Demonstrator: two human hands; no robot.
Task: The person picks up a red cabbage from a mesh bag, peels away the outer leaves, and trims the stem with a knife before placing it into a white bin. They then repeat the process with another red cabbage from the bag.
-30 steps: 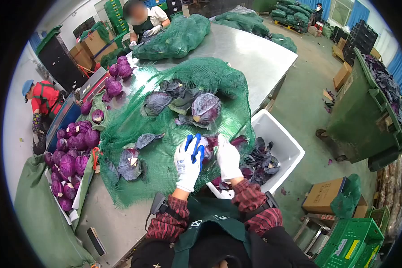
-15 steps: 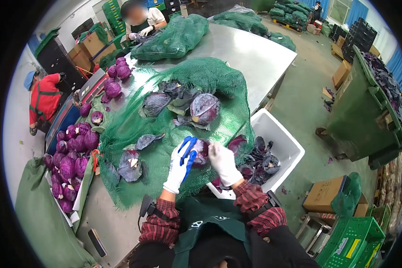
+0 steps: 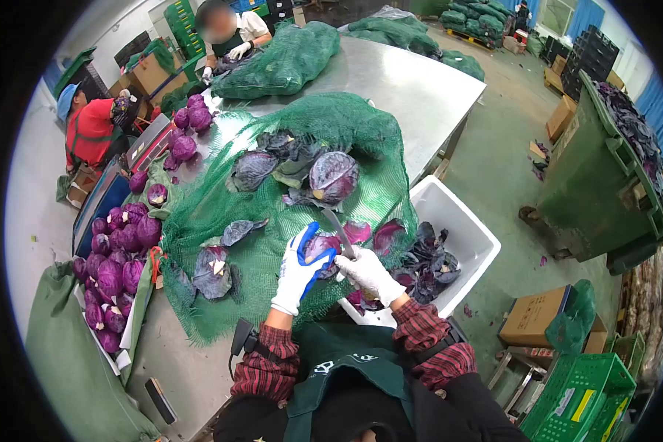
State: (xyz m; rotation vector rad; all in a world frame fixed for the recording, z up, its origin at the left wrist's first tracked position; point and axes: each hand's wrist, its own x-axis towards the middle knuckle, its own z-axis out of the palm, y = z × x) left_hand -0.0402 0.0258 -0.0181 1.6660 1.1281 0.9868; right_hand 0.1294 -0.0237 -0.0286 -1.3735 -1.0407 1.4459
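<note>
My left hand point(image 3: 299, 271), in a white glove with blue fingers, is wrapped around a purple cabbage point(image 3: 321, 249) above the green mesh. My right hand point(image 3: 370, 274), in a white glove, grips a knife point(image 3: 339, 230) whose curved blade points up and left beside that cabbage. Just beyond lie loose purple leaves point(image 3: 357, 232). On the green mesh bag point(image 3: 272, 221), farther off, rest untrimmed cabbages, one large and veined point(image 3: 334, 177). Another dark cabbage point(image 3: 213, 272) sits to the left of my hands.
A white bin point(image 3: 479, 254) with dark leaves stands at right. Peeled cabbages point(image 3: 110, 276) fill a container at left. A full green mesh bag point(image 3: 280, 62) lies across the metal table point(image 3: 390, 66). Two people work beyond, one in red point(image 3: 90, 132). A green wheeled bin point(image 3: 582, 184) stands right.
My right hand has turned and the knife blade now shows clearly. A loose purple leaf now shows beyond it. The person in red has leaned to the right.
</note>
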